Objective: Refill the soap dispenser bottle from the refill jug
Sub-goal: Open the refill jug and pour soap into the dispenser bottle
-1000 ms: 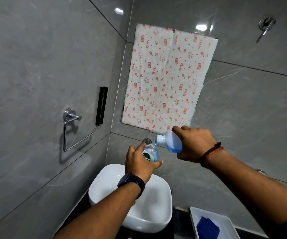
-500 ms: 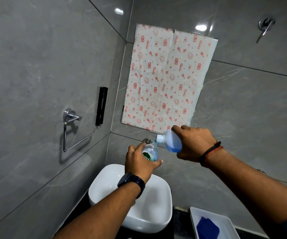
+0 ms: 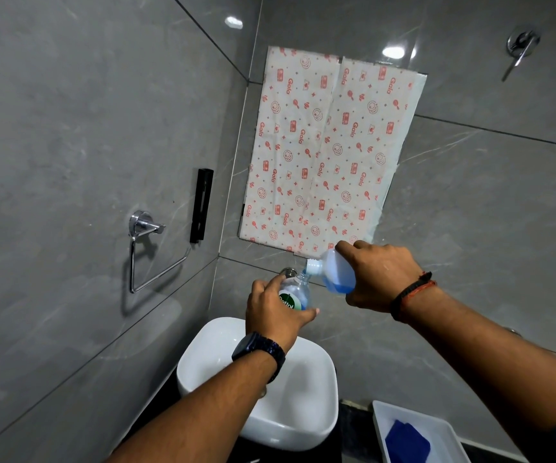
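My left hand (image 3: pixel 274 317) grips the clear soap dispenser bottle (image 3: pixel 295 294) with a green and white label, holding it up above the white basin (image 3: pixel 306 406). My right hand (image 3: pixel 381 277) holds the translucent refill jug (image 3: pixel 335 274), tipped to the left with its white neck right at the bottle's open mouth. Blue liquid has pooled in the jug's lower side. Much of both containers is hidden by my fingers.
A chrome tap top (image 3: pixel 288 271) shows just behind the bottle. A white tray (image 3: pixel 437 429) holding a blue cloth (image 3: pixel 406 442) sits at the lower right. A chrome towel ring (image 3: pixel 146 248) and a black holder (image 3: pixel 201 205) hang on the left wall; patterned paper (image 3: pixel 330 152) covers the back wall.
Almost nothing has changed. Both hands hold the same pose, with the jug tipped against the bottle's mouth throughout.
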A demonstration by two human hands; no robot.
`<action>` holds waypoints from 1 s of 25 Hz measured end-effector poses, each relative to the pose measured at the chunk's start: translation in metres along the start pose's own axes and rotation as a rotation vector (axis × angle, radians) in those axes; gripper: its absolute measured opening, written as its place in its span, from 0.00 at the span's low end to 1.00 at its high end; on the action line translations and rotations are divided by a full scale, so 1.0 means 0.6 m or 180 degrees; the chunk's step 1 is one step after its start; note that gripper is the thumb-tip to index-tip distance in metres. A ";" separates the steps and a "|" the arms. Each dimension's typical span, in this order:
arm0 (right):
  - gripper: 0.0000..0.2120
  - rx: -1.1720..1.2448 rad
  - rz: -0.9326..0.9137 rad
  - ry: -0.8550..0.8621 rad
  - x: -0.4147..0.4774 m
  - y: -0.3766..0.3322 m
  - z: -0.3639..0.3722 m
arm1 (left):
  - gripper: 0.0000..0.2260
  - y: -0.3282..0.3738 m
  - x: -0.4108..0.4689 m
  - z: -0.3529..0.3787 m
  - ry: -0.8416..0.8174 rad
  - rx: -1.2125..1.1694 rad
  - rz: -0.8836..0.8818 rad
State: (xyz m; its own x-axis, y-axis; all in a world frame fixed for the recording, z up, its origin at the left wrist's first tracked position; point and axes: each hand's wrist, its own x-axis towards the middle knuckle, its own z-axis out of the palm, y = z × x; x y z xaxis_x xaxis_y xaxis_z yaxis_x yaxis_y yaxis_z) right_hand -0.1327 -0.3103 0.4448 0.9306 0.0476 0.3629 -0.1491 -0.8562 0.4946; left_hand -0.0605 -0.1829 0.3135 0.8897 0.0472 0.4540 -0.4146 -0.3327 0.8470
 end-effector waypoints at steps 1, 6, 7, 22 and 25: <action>0.33 0.0003 -0.0001 -0.0002 0.000 0.000 0.000 | 0.36 0.001 0.000 0.000 0.0001 0.0000 0.0002; 0.32 -0.0023 -0.0017 0.0045 0.000 0.003 -0.003 | 0.37 0.005 0.000 0.000 -0.0019 0.0014 -0.0020; 0.32 -0.0034 -0.0017 0.0055 -0.001 0.004 -0.004 | 0.37 0.007 0.000 -0.001 -0.0023 0.0021 -0.0026; 0.31 -0.0089 0.0007 0.0146 -0.009 0.011 -0.027 | 0.36 0.030 0.003 -0.009 -0.0047 -0.0004 -0.0049; 0.31 -0.0078 0.0003 0.0171 -0.010 0.012 -0.032 | 0.36 0.033 0.004 -0.010 -0.0056 -0.0001 -0.0051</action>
State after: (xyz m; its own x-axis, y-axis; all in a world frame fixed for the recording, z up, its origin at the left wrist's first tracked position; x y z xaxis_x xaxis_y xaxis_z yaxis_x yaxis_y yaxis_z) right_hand -0.1458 -0.3069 0.4613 0.9113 0.0749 0.4048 -0.1587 -0.8434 0.5133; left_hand -0.0679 -0.1837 0.3332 0.8995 0.0360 0.4354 -0.4003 -0.3318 0.8542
